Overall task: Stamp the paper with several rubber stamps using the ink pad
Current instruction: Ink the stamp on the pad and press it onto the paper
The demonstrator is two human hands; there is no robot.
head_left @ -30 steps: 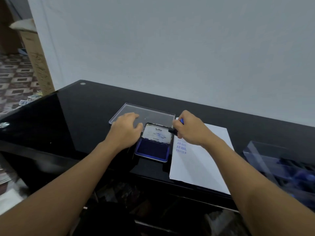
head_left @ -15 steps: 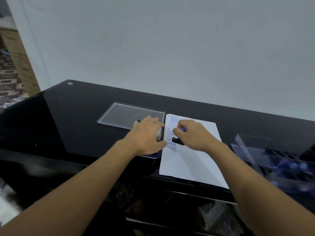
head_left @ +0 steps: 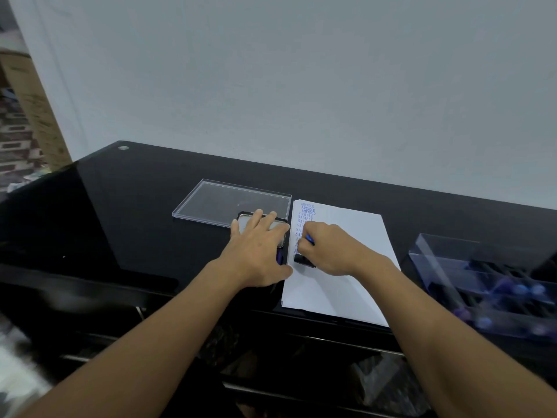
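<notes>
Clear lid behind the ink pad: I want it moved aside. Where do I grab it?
Likely pinch the clear lid by its left short edge, from the left: it lies flat, shallow, that end is free; the left hand and ink pad crowd its near right corner.

Head view, sole camera, wide-angle: worn at the person's head, facing forward and down over a black table (head_left: 135, 206) toward a pale wall (head_left: 301, 86), both forearms (head_left: 150, 342) entering from the bottom edge. Close range: the left hand (head_left: 259, 251) and the right hand (head_left: 331, 251), gripping a stamp (head_left: 303, 260), sit side by side just below frame centre. Margins bend and blur, so what seems a clear box (head_left: 482, 282) at right reads only roughly.
</notes>
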